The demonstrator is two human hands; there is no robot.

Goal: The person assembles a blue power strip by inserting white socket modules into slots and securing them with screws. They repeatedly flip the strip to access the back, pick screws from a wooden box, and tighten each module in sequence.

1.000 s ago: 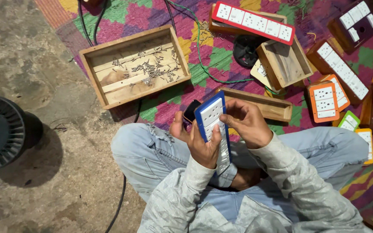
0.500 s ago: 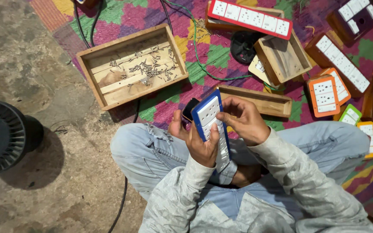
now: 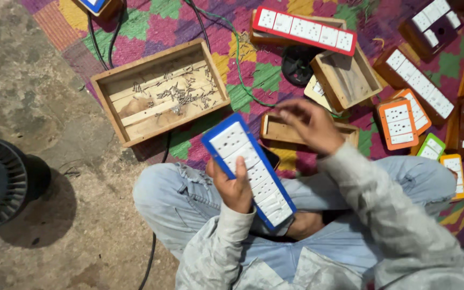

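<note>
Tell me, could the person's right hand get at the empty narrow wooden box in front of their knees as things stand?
Probably yes. The right hand holds nothing, its fingers spread, directly over the narrow wooden box, and nothing lies between them. The left hand alone grips the blue-framed socket panel.

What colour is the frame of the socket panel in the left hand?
Blue, around a white face of sockets; the socket panel shows clearly in the head view, gripped by the left hand.

Blue-framed socket strip (image 3: 249, 169) in left hand (image 3: 234, 185); right hand (image 3: 308, 124) open above narrow wooden box (image 3: 276, 130)
</note>
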